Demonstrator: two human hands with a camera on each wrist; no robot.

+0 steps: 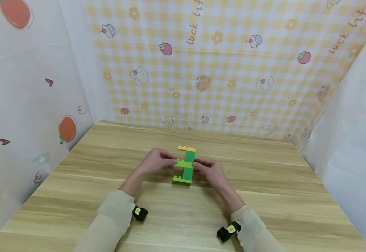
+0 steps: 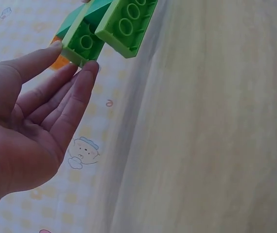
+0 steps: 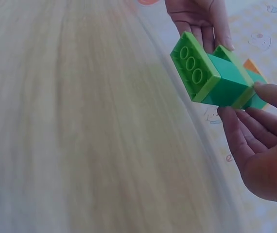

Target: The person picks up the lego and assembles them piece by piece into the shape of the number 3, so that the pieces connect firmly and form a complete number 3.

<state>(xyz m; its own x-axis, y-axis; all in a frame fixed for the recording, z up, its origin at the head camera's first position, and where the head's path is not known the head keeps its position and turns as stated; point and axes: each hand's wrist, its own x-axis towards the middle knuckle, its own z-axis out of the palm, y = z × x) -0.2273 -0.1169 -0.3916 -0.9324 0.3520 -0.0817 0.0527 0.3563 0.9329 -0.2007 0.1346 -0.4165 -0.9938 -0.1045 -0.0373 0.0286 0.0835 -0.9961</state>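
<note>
An E-shaped stack of toy building bricks is held between both hands. In the head view, a yellow-orange brick tops it, then a dark green brick, a lime green middle brick, another dark green brick and a lime bottom brick. My left hand pinches the free left end of the middle brick between thumb and fingertips. From the other side, my right hand pinches the stack at the middle brick's right end. The bottom brick's hollow underside faces the right wrist camera.
A wood-grain table spreads under the arms. Behind it hangs a yellow checked cloth with cartoon prints, and white cloths flank the sides. A black wrist camera is strapped at the left cuff, another camera at the right.
</note>
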